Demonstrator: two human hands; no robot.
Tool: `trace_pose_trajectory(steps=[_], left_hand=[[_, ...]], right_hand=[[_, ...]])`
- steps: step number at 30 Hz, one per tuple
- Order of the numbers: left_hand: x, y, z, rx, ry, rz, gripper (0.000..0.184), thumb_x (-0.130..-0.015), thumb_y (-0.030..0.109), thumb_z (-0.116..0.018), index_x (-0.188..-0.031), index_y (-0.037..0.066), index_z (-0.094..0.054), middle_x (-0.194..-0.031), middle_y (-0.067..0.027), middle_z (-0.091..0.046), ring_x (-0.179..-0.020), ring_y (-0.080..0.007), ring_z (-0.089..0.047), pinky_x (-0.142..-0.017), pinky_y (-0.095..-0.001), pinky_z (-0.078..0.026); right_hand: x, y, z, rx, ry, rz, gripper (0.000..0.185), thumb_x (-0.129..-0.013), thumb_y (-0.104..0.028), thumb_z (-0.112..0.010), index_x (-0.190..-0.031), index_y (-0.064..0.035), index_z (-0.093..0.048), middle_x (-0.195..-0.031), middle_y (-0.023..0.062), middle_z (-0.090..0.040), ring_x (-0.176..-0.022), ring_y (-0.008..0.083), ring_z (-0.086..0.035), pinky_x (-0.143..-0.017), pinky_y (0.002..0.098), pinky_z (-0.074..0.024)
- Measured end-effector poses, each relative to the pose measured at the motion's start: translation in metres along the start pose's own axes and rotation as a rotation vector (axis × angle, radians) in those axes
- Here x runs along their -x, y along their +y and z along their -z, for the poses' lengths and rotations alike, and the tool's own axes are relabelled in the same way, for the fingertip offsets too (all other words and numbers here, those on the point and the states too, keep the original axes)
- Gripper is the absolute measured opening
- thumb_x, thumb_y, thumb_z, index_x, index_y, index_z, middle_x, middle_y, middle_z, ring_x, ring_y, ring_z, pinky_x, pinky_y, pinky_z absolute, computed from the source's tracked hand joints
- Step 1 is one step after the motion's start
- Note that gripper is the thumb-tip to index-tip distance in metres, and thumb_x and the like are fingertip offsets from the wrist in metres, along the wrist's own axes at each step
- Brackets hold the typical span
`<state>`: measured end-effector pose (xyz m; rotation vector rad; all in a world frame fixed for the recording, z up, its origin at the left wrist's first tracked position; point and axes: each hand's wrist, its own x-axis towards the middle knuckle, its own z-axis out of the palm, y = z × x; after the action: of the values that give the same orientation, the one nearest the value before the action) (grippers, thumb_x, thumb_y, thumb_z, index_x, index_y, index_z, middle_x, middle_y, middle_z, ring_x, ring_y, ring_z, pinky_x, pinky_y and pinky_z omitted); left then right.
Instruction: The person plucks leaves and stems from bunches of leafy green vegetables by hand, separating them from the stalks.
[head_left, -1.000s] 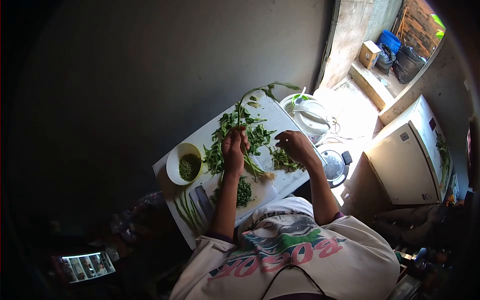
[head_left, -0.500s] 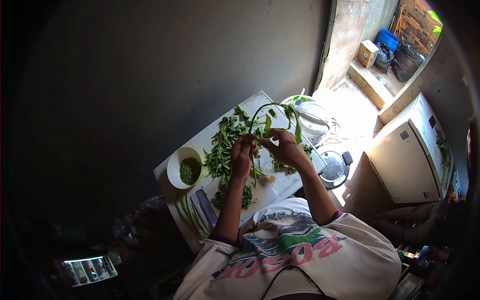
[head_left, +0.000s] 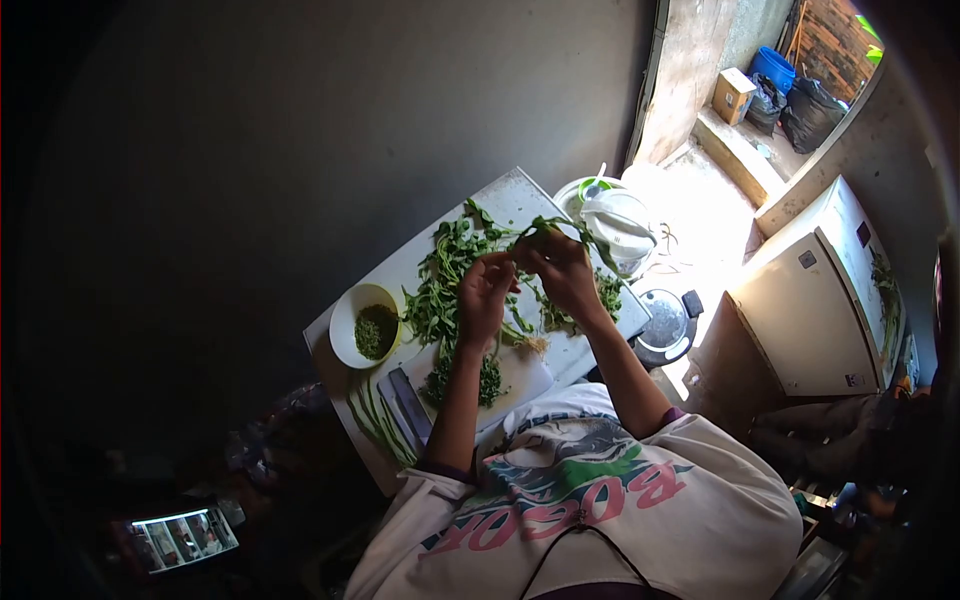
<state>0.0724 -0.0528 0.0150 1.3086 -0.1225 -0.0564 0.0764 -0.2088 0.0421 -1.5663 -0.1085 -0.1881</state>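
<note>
Over the white table, my right hand is closed on a leafy green stem whose top droops to the right. Just left of it is my left hand, its fingers curled near the stem; what it grips, if anything, is hidden. Loose green leaves lie to the left of and behind my hands. Chopped greens rest on a white cutting board nearer my body. Pale roots show at the board's far edge. More leaves lie beyond my right wrist.
A bowl of chopped greens stands at the table's left. Long green beans lie beside a grey flat object. Right of the table are a white lidded container and a lidded pot. A white fridge stands farther right.
The stem, upright in my left hand earlier, is now in my right hand, lower and bent right. My right hand came in beside my left and rose slightly.
</note>
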Motion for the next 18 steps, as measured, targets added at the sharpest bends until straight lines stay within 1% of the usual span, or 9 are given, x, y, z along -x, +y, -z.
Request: trace_pose_trajectory(steps=[2,3,6,8,9,11,15,17,18], left_hand=[[-0.002,-0.003,0.006,-0.090,-0.019,-0.049,0.022,-0.100,0.022,-0.062,-0.111,0.003,-0.062,-0.087,-0.0008,-0.063,-0.077,-0.0083,-0.061,-0.071,-0.0261,-0.054],[-0.003,-0.001,0.006,-0.099,0.028,-0.062,0.022,-0.098,0.021,-0.065,-0.111,0.003,-0.063,-0.085,-0.0001,-0.063,-0.075,-0.0077,-0.060,-0.068,-0.0256,-0.054],[-0.004,0.005,0.005,-0.125,0.131,-0.084,0.022,-0.097,0.024,-0.067,-0.104,0.004,-0.064,-0.079,0.0016,-0.061,-0.066,-0.0054,-0.056,-0.055,-0.0230,-0.051],[-0.004,0.011,0.012,-0.030,0.354,0.072,0.022,-0.098,0.027,-0.066,-0.099,0.005,-0.063,-0.074,0.0024,-0.056,-0.057,-0.0036,-0.050,-0.048,-0.0203,-0.045],[-0.008,0.010,0.018,-0.068,0.388,0.021,0.023,-0.099,0.028,-0.064,-0.096,0.005,-0.063,-0.069,0.0034,-0.052,-0.051,-0.0022,-0.044,-0.042,-0.0189,-0.038],[-0.007,0.011,0.036,-0.105,0.365,0.037,0.024,-0.099,0.028,-0.064,-0.097,0.005,-0.062,-0.068,0.0037,-0.052,-0.051,-0.0022,-0.044,-0.042,-0.0191,-0.037],[0.002,-0.001,0.054,-0.263,0.306,0.110,0.026,-0.098,0.031,-0.066,-0.096,0.006,-0.064,-0.062,0.0044,-0.051,-0.047,-0.0029,-0.042,-0.039,-0.0208,-0.032],[0.006,-0.020,0.064,-0.320,0.280,0.193,0.025,-0.097,0.031,-0.067,-0.091,0.007,-0.064,-0.060,0.0044,-0.051,-0.044,-0.0040,-0.042,-0.040,-0.0229,-0.033],[0.008,-0.030,0.067,-0.319,0.286,0.193,0.025,-0.097,0.031,-0.067,-0.091,0.007,-0.064,-0.060,0.0044,-0.051,-0.044,-0.0040,-0.042,-0.040,-0.0229,-0.033]], right_hand=[[0.002,0.001,-0.006,0.091,-0.018,-0.017,0.012,-0.087,-0.009,-0.067,-0.092,0.0009,-0.067,-0.087,0.0129,-0.072,-0.078,0.0220,-0.071,-0.073,0.0350,-0.0546],[0.004,0.005,-0.008,0.114,-0.006,0.091,0.009,-0.084,-0.005,-0.068,-0.090,0.0002,-0.064,-0.085,0.0138,-0.072,-0.076,0.0264,-0.070,-0.072,0.0355,-0.0543],[0.006,0.008,-0.005,0.269,-0.134,0.133,0.008,-0.083,-0.004,-0.067,-0.091,-0.0007,-0.065,-0.082,0.0146,-0.071,-0.075,0.0294,-0.069,-0.071,0.0359,-0.0538],[0.008,0.015,0.000,0.265,-0.214,0.115,0.008,-0.083,-0.004,-0.068,-0.090,-0.0012,-0.066,-0.082,0.0142,-0.071,-0.073,0.0303,-0.069,-0.070,0.0377,-0.0536],[0.010,0.016,0.003,0.326,-0.318,0.059,0.009,-0.083,-0.005,-0.069,-0.091,-0.0014,-0.067,-0.083,0.0138,-0.072,-0.073,0.0302,-0.069,-0.070,0.0383,-0.0536],[0.011,0.029,0.008,0.470,-0.439,-0.116,0.010,-0.083,-0.011,-0.071,-0.090,-0.0030,-0.071,-0.085,0.0127,-0.073,-0.074,0.0298,-0.069,-0.071,0.0400,-0.0537],[0.011,0.119,0.005,0.453,-0.393,-0.147,0.015,-0.082,-0.016,-0.072,-0.082,-0.0012,-0.072,-0.079,0.0159,-0.071,-0.071,0.0313,-0.069,-0.069,0.0414,-0.0538],[0.013,0.176,-0.004,0.582,-0.407,-0.145,0.015,-0.079,-0.016,-0.075,-0.079,-0.0012,-0.072,-0.078,0.0128,-0.073,-0.067,0.0234,-0.069,-0.065,0.0361,-0.0550],[0.017,0.200,-0.014,0.661,-0.351,-0.120,0.017,-0.077,-0.017,-0.072,-0.073,0.0002,-0.071,-0.074,0.0181,-0.070,-0.063,0.0300,-0.068,-0.063,0.0398,-0.0546]])
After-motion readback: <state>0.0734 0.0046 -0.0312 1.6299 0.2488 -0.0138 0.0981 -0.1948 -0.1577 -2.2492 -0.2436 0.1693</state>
